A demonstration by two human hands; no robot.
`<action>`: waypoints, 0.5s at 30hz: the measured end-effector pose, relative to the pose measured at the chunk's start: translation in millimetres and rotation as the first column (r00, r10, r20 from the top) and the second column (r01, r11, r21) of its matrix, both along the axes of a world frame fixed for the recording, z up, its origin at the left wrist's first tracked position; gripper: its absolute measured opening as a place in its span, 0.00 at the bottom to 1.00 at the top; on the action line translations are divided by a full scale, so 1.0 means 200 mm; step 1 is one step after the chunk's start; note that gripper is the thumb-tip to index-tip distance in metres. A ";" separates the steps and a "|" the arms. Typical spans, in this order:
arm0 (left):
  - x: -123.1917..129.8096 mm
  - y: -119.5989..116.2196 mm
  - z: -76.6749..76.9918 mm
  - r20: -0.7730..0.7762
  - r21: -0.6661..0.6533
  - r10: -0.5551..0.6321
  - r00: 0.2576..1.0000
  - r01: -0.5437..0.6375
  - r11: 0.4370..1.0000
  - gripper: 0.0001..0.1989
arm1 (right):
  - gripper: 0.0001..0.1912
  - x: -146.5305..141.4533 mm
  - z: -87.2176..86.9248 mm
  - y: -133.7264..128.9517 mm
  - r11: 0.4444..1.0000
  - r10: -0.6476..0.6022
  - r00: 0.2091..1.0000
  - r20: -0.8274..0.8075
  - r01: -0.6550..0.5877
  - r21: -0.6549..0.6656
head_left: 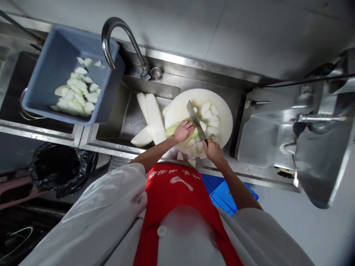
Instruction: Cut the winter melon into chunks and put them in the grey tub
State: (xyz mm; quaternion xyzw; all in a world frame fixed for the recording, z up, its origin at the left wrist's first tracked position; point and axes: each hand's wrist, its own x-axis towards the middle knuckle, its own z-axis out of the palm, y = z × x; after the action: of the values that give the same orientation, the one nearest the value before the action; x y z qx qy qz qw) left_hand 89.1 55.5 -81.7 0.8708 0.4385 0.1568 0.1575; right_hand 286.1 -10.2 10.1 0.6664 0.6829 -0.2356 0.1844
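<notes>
Steel sink (pixel 126 118) seen under everything. Blue-grey tub (pixel 63 48) set at left, pale cut pieces (pixel 73 96) heaped inside. Round white board (pixel 176 107) laid at sink's right side. Long peeled pieces (pixel 155 114) stacked in sink, beside board. Pale-green length (pixel 169 130) laid on board, pinned under left hand (pixel 183 131), fingers bunched together over it. Knife (pixel 195 120) gripped by right hand (pixel 213 149), fingers wrapped round handle, blade held just beside left fingertips. White chunks (pixel 213 120) scattered on board, right of blade.
</notes>
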 end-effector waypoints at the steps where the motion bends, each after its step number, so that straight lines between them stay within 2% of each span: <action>1: 0.01 0.00 0.00 -0.006 0.006 0.007 1.000 -0.007 1.000 0.19 | 0.20 0.00 0.03 -0.01 1.000 0.000 1.000 0.017 -0.001 0.002; 6: 0.01 0.00 -0.01 -0.018 0.013 0.014 1.000 -0.013 1.000 0.18 | 0.20 0.04 0.15 -0.12 1.000 0.017 0.998 0.068 -0.016 -0.024; 9: 0.01 0.00 -0.02 -0.018 0.005 0.009 1.000 -0.009 1.000 0.18 | 0.19 0.04 0.18 -0.14 0.999 0.026 0.997 0.077 -0.022 -0.048; 12: 0.01 0.01 -0.02 -0.007 -0.009 0.002 1.000 -0.002 1.000 0.18 | 0.19 -0.02 0.13 -0.09 0.998 0.005 0.998 0.060 -0.002 -0.064; 15: 0.00 0.01 -0.03 0.010 -0.018 -0.002 1.000 0.002 1.000 0.18 | 0.19 -0.11 0.03 0.01 0.999 -0.037 0.999 0.028 0.038 -0.035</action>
State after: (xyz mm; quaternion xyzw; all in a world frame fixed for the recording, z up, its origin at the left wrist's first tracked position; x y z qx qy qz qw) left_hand 89.9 57.4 -87.6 0.8690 0.4382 0.1571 0.1679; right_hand 264.7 -7.9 15.1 0.6788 0.6636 -0.2420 0.2009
